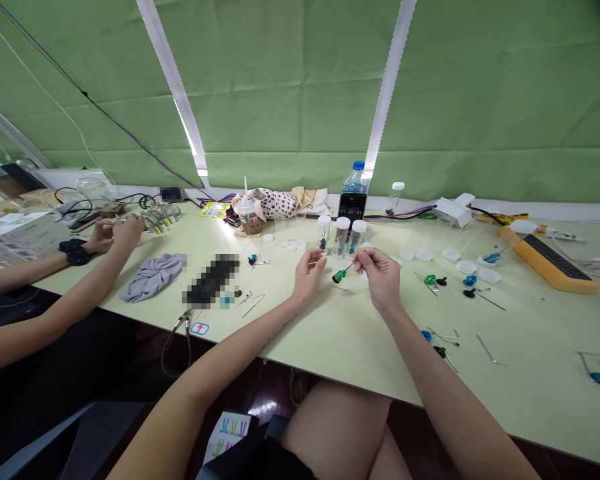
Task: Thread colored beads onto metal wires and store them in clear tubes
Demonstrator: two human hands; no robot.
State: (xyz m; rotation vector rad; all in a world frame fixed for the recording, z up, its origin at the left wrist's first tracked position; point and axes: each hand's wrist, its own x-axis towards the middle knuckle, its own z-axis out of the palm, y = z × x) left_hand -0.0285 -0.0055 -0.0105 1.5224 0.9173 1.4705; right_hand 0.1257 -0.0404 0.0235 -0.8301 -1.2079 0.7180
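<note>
My right hand (383, 277) pinches the thin metal shaft of a small green-headed metal piece (339, 275), whose head points left and down. My left hand (309, 275) is just left of that green head, its fingers loosely curled and apart, and I see nothing in them. A thin bent metal rod (339, 288) lies on the table below the green head. Right behind my hands stand white-capped clear tubes: one (323, 230) just past my left fingertips, another (341, 237) in the middle, and a third (359, 233) at the right. Small dark parts show inside them.
A phone (353, 207) showing a timer leans on a water bottle (356, 179). Bent rods and blue knobs (470, 280) lie at right, near an orange power strip (550, 260). At left are a grey cloth (154, 277), a drink cup (251, 220) and a co-worker's hands (123, 232).
</note>
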